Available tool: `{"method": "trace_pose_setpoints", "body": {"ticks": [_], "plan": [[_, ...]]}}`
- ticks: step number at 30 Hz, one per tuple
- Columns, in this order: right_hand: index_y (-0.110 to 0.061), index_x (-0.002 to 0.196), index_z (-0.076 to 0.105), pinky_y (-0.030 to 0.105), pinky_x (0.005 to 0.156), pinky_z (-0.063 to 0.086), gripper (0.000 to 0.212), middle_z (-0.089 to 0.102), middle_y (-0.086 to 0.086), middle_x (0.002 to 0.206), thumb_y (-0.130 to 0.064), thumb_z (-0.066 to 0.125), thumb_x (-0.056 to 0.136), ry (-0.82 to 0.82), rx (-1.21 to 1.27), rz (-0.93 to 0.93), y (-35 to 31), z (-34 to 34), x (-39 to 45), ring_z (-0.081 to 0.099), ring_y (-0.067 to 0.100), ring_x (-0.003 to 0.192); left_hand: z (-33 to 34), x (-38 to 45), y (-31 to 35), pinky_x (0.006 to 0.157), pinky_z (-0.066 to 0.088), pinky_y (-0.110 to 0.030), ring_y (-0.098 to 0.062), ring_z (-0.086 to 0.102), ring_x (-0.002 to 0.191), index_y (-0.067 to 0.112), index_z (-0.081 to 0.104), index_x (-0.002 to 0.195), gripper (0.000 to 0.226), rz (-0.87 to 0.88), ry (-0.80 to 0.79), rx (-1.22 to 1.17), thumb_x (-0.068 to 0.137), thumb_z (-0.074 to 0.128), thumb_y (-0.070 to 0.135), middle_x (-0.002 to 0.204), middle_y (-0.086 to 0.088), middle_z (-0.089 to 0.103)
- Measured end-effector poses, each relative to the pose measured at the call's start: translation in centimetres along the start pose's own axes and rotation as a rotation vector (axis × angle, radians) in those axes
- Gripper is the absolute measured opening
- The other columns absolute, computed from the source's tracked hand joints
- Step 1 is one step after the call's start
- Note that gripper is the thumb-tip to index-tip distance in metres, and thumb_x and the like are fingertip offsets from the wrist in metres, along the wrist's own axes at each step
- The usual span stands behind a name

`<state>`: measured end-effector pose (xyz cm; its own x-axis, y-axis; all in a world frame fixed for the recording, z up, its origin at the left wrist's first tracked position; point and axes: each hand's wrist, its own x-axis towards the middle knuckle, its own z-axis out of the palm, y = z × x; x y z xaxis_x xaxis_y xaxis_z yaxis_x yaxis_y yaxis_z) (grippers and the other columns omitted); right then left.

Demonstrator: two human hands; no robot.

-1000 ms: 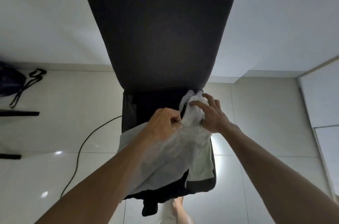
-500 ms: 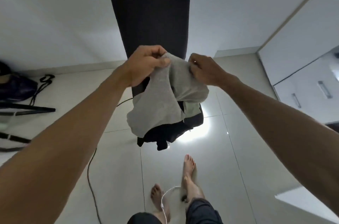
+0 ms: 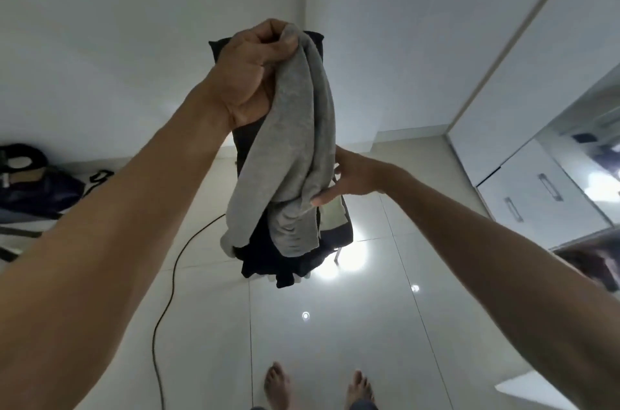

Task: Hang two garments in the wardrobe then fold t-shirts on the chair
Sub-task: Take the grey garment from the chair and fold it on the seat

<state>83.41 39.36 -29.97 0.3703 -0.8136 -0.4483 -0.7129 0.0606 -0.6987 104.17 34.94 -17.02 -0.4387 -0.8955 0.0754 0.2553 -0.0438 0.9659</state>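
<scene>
Above the dark fabric chair (image 3: 339,225), our left hand (image 3: 250,74) grips the limp grey cotton garment (image 3: 295,148); our right hand (image 3: 352,174) pinches its edge. We should spread it flat first.

The left hand (image 3: 255,74) is raised and grips the top of a grey t-shirt (image 3: 295,154), which hangs down in folds in front of a dark chair (image 3: 335,225). The right hand (image 3: 349,174) holds the shirt lower down at its right edge, thumb on the cloth. Dark clothes (image 3: 268,258) lie on the chair seat. A black cable (image 3: 167,292) runs over the glossy tiled floor (image 3: 335,342), a white wardrobe (image 3: 536,91) stands at right, and two bare feet (image 3: 278,389) show below
</scene>
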Motion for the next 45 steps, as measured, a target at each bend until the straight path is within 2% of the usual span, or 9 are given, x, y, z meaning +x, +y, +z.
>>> {"method": "trace_pose_setpoints", "body": {"ticks": [6, 10, 16, 21, 29, 33, 38, 42, 45], "plan": [[-0.013, 0.125, 0.062, 0.026, 0.080, 0.056, 0.042, 0.068, 0.000, 0.113, -0.024, 0.078, 0.087, 0.144, 0.202, -0.059, -1.3, -2.5, -3.2, 0.066, 0.018, 0.102, 1.8, -1.8, 5.1, 0.072, 0.056, -0.031, -0.016, 0.063, 0.077, 0.013, 0.063, 0.087, 0.019, 0.079, 0.136, 0.074, 0.101, 0.051, 0.010, 0.084, -0.003, 0.065], [-0.008, 0.107, 0.068, 0.041, 0.075, 0.061, 0.017, 0.072, 0.012, 0.098, -0.003, 0.067, 0.090, 0.459, 0.362, -0.247, -4.1, -7.7, -6.9, 0.071, 0.030, 0.093, -0.6, -3.4, 7.0, 0.073, 0.055, -0.036, -0.027, 0.064, 0.086, 0.013, 0.064, 0.083, 0.005, -0.129, 0.262, 0.403, 0.086, 0.068, 0.013, 0.085, -0.006, 0.066], [-0.012, 0.087, 0.070, 0.019, 0.066, 0.052, 0.025, 0.071, -0.007, 0.080, 0.007, 0.055, 0.081, 0.424, 0.104, -0.504, -12.2, -10.7, -10.9, 0.063, 0.003, 0.072, 2.6, -3.4, 5.4, 0.089, 0.057, -0.040, -0.022, 0.067, 0.110, 0.022, 0.057, 0.130, 0.074, -0.278, -0.091, 0.633, 0.065, 0.091, 0.015, 0.121, -0.001, 0.069], [-0.015, 0.098, 0.067, 0.035, 0.063, 0.049, 0.033, 0.070, 0.016, 0.084, 0.010, 0.064, 0.076, 0.406, -0.107, -0.500, -15.6, -12.6, -11.7, 0.058, 0.018, 0.068, 4.5, -2.6, 5.7, 0.084, 0.058, -0.034, -0.029, 0.070, 0.103, 0.003, 0.072, 0.103, 0.038, -0.089, -0.125, 0.289, 0.066, 0.079, 0.002, 0.106, -0.013, 0.074], [-0.015, 0.115, 0.065, 0.038, 0.089, 0.059, 0.057, 0.072, 0.001, 0.108, -0.019, 0.093, 0.066, 0.226, -0.152, -0.258, -13.7, -14.0, -12.5, 0.069, 0.019, 0.099, 3.2, -2.3, 7.8, 0.080, 0.055, -0.040, -0.028, 0.066, 0.088, 0.003, 0.066, 0.090, 0.026, 0.168, 0.173, 0.441, 0.068, 0.081, 0.003, 0.090, -0.015, 0.068], [-0.023, 0.123, 0.056, 0.025, 0.065, 0.054, 0.045, 0.065, -0.001, 0.101, -0.020, 0.078, 0.083, 0.527, -0.112, -0.295, -16.2, -12.5, -12.1, 0.066, 0.020, 0.087, 4.0, -2.2, 8.6, 0.066, 0.059, -0.032, -0.030, 0.068, 0.084, 0.000, 0.065, 0.093, 0.026, 0.100, 0.374, 0.383, 0.072, 0.078, -0.009, 0.087, -0.015, 0.069], [-0.028, 0.139, 0.037, 0.051, 0.081, 0.061, 0.050, 0.060, 0.011, 0.121, -0.025, 0.064, 0.096, 0.152, 0.365, -0.252, -17.8, -11.6, -11.8, 0.070, 0.033, 0.098, 4.7, -2.6, 10.1, 0.088, 0.058, -0.047, -0.043, 0.065, 0.105, -0.010, 0.062, 0.114, 0.046, -0.028, 0.069, 0.279, 0.070, 0.072, -0.004, 0.115, -0.028, 0.065], [-0.019, 0.136, 0.041, 0.051, 0.079, 0.062, 0.070, 0.057, 0.009, 0.125, -0.046, 0.077, 0.083, 0.261, 0.404, -0.256, -18.2, -11.9, -11.6, 0.066, 0.033, 0.105, 4.6, -2.8, 11.2, 0.083, 0.060, -0.034, -0.035, 0.064, 0.103, -0.015, 0.055, 0.120, 0.050, -0.065, -0.109, -0.018, 0.073, 0.044, 0.000, 0.115, -0.026, 0.063], [-0.012, 0.102, 0.060, 0.036, 0.068, 0.062, 0.036, 0.067, 0.008, 0.099, -0.026, 0.083, 0.079, 0.461, 0.240, -0.278, -18.8, -11.9, -11.1, 0.070, 0.025, 0.090, 4.7, -2.4, 11.1, 0.079, 0.061, -0.031, -0.031, 0.069, 0.101, -0.009, 0.060, 0.118, 0.038, -0.065, -0.030, 0.127, 0.089, 0.037, -0.015, 0.115, -0.023, 0.068]]}}
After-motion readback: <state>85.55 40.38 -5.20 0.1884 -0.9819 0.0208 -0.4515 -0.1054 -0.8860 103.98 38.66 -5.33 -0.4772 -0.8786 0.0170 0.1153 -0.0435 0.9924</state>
